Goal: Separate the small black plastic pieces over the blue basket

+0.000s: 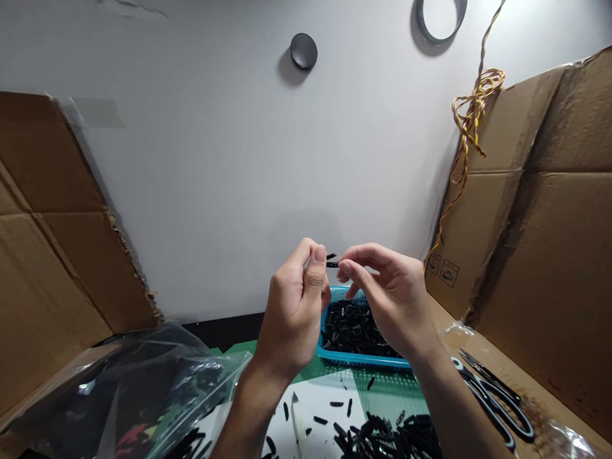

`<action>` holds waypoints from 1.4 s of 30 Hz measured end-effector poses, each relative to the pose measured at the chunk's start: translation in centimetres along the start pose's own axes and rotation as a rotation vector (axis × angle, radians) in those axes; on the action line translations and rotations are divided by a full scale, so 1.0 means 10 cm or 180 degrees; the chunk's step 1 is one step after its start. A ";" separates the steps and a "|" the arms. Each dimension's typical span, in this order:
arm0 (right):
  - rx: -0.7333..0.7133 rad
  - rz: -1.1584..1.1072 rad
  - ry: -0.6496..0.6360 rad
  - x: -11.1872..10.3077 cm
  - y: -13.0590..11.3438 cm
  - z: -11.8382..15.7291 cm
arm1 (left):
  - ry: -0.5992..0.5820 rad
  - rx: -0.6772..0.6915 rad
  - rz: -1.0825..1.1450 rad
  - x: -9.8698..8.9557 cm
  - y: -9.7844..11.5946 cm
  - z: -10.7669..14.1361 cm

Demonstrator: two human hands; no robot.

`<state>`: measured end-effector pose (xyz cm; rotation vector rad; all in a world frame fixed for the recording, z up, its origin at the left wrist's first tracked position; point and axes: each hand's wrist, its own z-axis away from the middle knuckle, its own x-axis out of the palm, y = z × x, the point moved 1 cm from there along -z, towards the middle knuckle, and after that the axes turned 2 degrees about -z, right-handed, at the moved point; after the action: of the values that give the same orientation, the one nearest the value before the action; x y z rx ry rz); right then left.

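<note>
Small black pieces (331, 264) show between my two hands, above a blue basket. My left hand (299, 293) is closed, thumb pressed on its fingers, with the pieces sticking out at the thumb tip. My right hand (389, 290) pinches the far end of a black piece between thumb and index finger. Behind and below the hands, the blue basket (354, 359) holds a heap of black pieces. More loose black pieces (389, 437) lie on the green mat and white paper (329, 389) nearer to me.
A clear plastic bag (157, 376) lies at the left. Scissors (497, 401) and a thin dark tool (492, 375) are at the right. Cardboard panels stand left (57, 242) and right (549, 242). Twisted wire (471, 121) hangs by the pale wall.
</note>
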<state>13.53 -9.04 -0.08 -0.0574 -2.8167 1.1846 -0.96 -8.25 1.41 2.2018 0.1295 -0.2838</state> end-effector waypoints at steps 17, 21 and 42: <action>-0.0098 0.0162 -0.0089 -0.01 -0.02 0.00 | 0.0119 -0.0119 0.0206 0.00 0.01 -0.01; -0.0267 0.0474 -0.0100 -0.03 -0.04 0.01 | 0.0074 -0.0233 0.0256 -0.02 -0.03 -0.02; -0.0105 0.0163 -0.0407 -0.15 0.11 -0.08 | -0.0182 -0.0277 0.0048 0.01 -0.10 -0.06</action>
<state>15.12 -7.80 -0.41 -0.0585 -2.9628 1.1931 -0.91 -7.19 0.99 2.1056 0.0922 -0.3265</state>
